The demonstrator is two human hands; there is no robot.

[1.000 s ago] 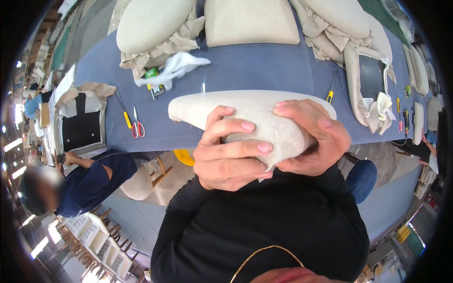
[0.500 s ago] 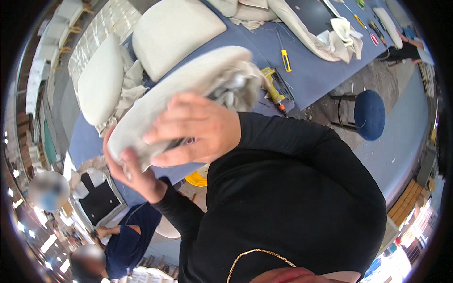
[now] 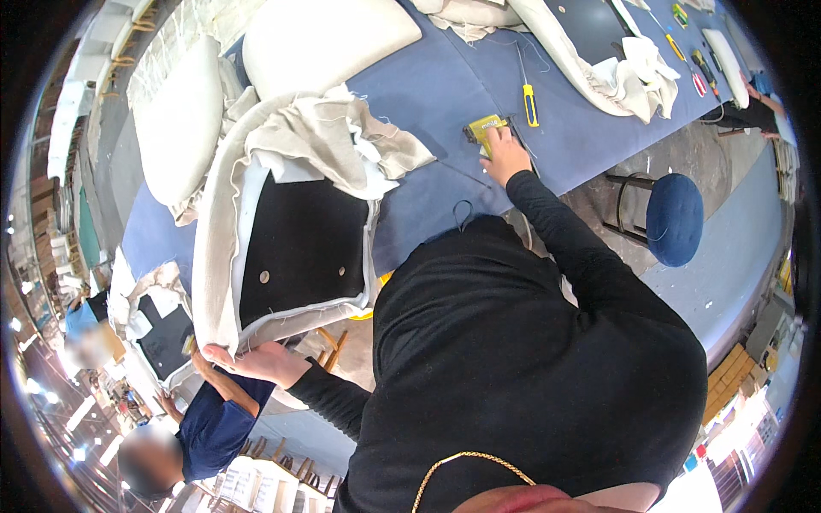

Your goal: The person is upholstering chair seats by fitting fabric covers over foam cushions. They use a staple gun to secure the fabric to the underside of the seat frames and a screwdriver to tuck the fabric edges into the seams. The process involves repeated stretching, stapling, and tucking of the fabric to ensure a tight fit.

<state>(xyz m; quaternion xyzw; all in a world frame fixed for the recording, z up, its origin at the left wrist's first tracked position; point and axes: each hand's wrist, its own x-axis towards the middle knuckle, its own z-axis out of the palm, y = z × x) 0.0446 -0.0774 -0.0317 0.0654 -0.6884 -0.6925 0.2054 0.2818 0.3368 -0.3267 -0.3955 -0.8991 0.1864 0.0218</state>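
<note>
A seat cushion in beige fabric [image 3: 214, 231] lies with its black underside [image 3: 299, 244] facing up, at the blue table's near left edge. White padding shows around the black panel, and loose fabric is bunched along its far side. My left hand [image 3: 265, 363] grips the cushion's near left corner, some fingers hidden beneath it. Farther right, my right hand [image 3: 506, 156] is wrapped around a yellow staple gun [image 3: 487, 128] on the table. Beside that hand lies a screwdriver with a yellow handle [image 3: 531, 107].
Pale cushions [image 3: 325, 43] lie at the far left. Another partly covered black panel [image 3: 590, 30] and several hand tools are at the far right. A blue round stool [image 3: 676, 220] stands right of the table. A person in dark blue [image 3: 209, 440] works on another cushion at left.
The cushion has been turned over and set down, black underside up. My right hand has left it and moved right onto the staple gun. My left hand stays at its corner.
</note>
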